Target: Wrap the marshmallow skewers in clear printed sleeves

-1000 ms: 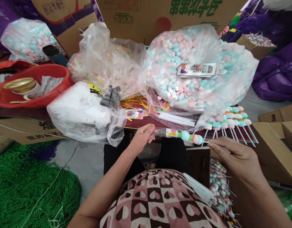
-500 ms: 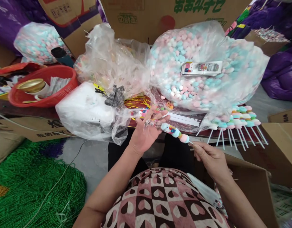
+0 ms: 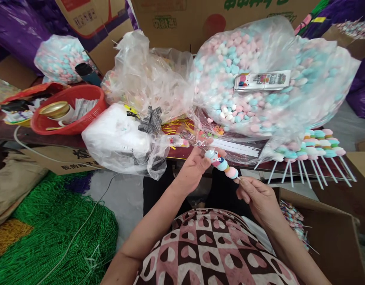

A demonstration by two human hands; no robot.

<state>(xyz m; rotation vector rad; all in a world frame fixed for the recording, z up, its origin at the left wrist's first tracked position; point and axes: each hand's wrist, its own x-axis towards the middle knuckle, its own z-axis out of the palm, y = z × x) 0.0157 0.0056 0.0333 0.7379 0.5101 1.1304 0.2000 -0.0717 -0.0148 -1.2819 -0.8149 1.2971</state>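
Observation:
A candy skewer with blue, pink and white puffs on a thin white stick hangs between my hands above my lap. My left hand is closed around its upper end, where a clear printed wrapper covers the top. My right hand pinches the bare stick at the lower end. Behind them, on the dark red table edge, lie more clear wrappers and yellow twist ties.
A big clear bag of pastel puffs fills the table's right; finished skewers stick out over its edge. A white bag, red basket and cardboard boxes surround me. Green cord lies at left.
My left hand went from flat and open under the skewer's top to closed around it. My right hand drew the stick inward, and the view shifted right.

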